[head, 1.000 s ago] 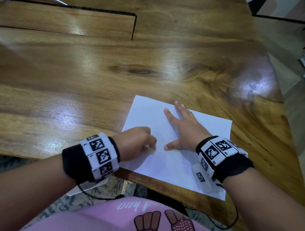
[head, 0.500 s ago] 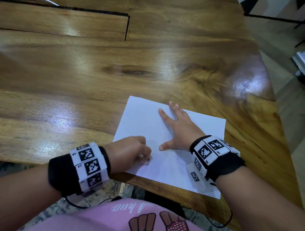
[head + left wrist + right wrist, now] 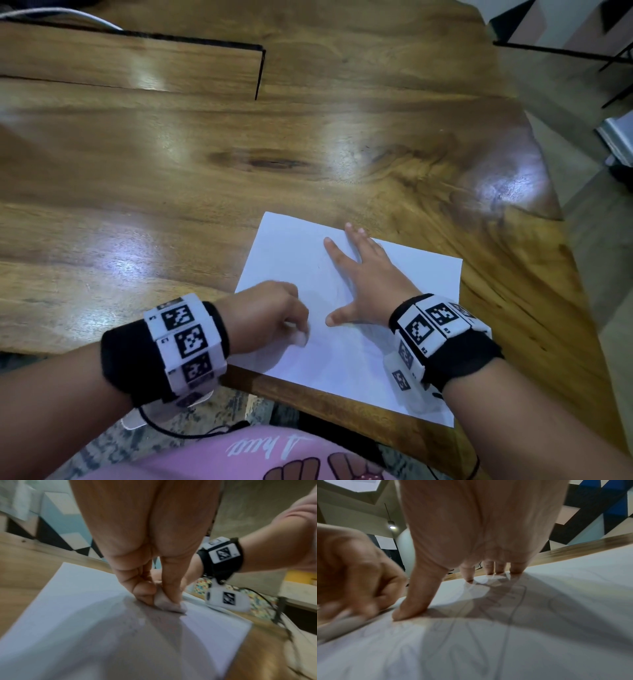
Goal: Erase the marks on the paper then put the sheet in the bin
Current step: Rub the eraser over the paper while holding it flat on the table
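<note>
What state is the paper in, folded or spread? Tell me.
Spread. The sheet lies flat on the wooden table, its near edge overhanging; the right hand presses it with splayed fingers while the left hand rubs an eraser on it.

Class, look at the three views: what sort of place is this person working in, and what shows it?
Probably a home or a casual indoor room, not a workshop. The sheet of paper lies on a glossy wooden table, a wall painted in blue, black and white triangles stands behind, and a pendant lamp hangs from the ceiling.
</note>
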A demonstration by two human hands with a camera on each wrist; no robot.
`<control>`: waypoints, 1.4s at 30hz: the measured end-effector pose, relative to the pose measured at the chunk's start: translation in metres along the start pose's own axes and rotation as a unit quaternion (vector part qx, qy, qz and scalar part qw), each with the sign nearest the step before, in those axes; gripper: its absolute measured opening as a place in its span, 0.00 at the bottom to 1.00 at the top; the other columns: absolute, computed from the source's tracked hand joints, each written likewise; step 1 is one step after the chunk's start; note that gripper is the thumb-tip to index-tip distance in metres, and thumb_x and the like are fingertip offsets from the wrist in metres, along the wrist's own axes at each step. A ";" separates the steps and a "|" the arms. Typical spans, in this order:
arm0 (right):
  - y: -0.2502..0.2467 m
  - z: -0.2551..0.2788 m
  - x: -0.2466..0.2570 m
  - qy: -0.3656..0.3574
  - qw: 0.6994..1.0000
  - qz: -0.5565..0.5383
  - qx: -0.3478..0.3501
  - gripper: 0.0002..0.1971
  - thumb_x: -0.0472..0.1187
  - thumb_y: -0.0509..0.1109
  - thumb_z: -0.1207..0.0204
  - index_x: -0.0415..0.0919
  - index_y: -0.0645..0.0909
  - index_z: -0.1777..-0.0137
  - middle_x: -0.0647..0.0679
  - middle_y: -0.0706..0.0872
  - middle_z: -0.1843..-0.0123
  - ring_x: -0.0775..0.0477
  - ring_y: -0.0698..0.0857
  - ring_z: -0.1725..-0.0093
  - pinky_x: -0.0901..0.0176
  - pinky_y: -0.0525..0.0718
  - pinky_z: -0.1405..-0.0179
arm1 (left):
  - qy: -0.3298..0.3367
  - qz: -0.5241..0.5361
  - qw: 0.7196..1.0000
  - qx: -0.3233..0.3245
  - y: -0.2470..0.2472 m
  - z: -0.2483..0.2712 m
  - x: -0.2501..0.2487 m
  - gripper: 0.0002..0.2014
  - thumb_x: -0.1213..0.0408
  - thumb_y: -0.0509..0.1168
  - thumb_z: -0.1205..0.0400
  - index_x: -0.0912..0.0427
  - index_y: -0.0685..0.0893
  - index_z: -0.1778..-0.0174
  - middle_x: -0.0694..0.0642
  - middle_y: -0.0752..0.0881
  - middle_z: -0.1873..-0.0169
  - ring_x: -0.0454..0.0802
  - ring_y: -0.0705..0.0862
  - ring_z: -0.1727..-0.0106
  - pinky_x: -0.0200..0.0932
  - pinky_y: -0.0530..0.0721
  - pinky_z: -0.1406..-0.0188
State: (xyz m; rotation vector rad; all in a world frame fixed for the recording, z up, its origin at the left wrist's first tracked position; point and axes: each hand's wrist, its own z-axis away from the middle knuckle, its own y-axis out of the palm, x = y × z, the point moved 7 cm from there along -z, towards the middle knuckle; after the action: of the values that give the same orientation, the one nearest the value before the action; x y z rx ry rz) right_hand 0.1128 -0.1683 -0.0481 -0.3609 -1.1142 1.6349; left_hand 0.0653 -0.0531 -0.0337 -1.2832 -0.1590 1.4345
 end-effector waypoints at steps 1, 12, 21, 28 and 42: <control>0.001 0.000 0.000 -0.003 1.000 0.003 0.004 0.63 0.62 0.78 0.37 0.54 0.33 0.17 0.46 0.23 0.19 0.47 0.27 0.19 0.58 0.35 0.23 | -0.021 -0.002 0.999 -0.029 -0.013 -0.006 0.004 0.06 0.58 0.69 0.26 0.50 0.88 0.54 0.53 0.83 0.57 0.49 0.82 0.53 0.40 0.78 0.50; 0.003 0.000 -0.001 -0.009 1.000 0.018 0.017 0.69 0.62 0.81 0.43 0.52 0.29 0.18 0.45 0.20 0.20 0.47 0.25 0.20 0.56 0.33 0.23 | -0.031 -0.036 0.993 -0.105 -0.025 -0.026 0.009 0.06 0.63 0.65 0.24 0.55 0.86 0.54 0.51 0.76 0.60 0.55 0.80 0.53 0.39 0.72 0.57; 0.002 0.000 -0.001 -0.001 1.000 0.022 0.007 0.71 0.62 0.81 0.44 0.45 0.28 0.18 0.46 0.22 0.19 0.47 0.27 0.19 0.55 0.34 0.20 | -0.040 -0.027 0.989 -0.143 -0.052 -0.046 0.011 0.07 0.61 0.67 0.25 0.56 0.87 0.54 0.52 0.76 0.63 0.57 0.82 0.54 0.44 0.78 0.55; 0.002 0.001 -0.002 -0.003 1.000 0.014 0.008 0.71 0.62 0.81 0.44 0.45 0.28 0.18 0.47 0.21 0.20 0.48 0.26 0.20 0.55 0.34 0.20 | 0.030 -0.062 0.997 -0.029 -0.007 -0.019 -0.007 0.06 0.63 0.64 0.23 0.57 0.86 0.59 0.53 0.76 0.62 0.53 0.80 0.57 0.39 0.70 0.60; 0.002 0.001 -0.001 -0.003 1.000 0.015 0.013 0.71 0.62 0.81 0.43 0.45 0.26 0.19 0.46 0.21 0.20 0.47 0.25 0.20 0.56 0.32 0.22 | 0.022 -0.057 0.998 -0.036 -0.004 -0.007 -0.009 0.05 0.66 0.61 0.23 0.58 0.83 0.60 0.52 0.73 0.61 0.54 0.79 0.57 0.37 0.67 0.62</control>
State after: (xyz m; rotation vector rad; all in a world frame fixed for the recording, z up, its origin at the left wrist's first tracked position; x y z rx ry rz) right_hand 0.1117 -0.1699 -0.0495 -0.3583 -1.0955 1.6771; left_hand 0.0708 -0.0625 -0.0289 -1.3424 -0.2508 1.3125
